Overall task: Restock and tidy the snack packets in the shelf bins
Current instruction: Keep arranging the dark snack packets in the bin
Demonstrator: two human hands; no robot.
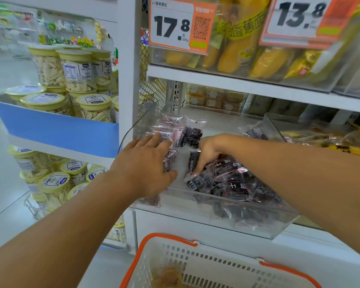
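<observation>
A clear plastic shelf bin (220, 220) holds several dark purple snack packets (235, 183), heaped at its front right, with a few more (183, 132) at the back left. My left hand (146, 165) reaches into the bin's left side, fingers fairly straight, lying over small packets there. My right hand (210, 151) comes in from the right, its fingers curled down and pinching a dark packet (193, 160) at the edge of the heap.
A white basket with orange handles (166, 265) sits below the bin. Above hang bins of yellow banana-shaped snacks (237, 48) with price cards. To the left, yellow-lidded tubs (77, 71) fill a blue-fronted rack. Another clear bin (320, 138) stands to the right.
</observation>
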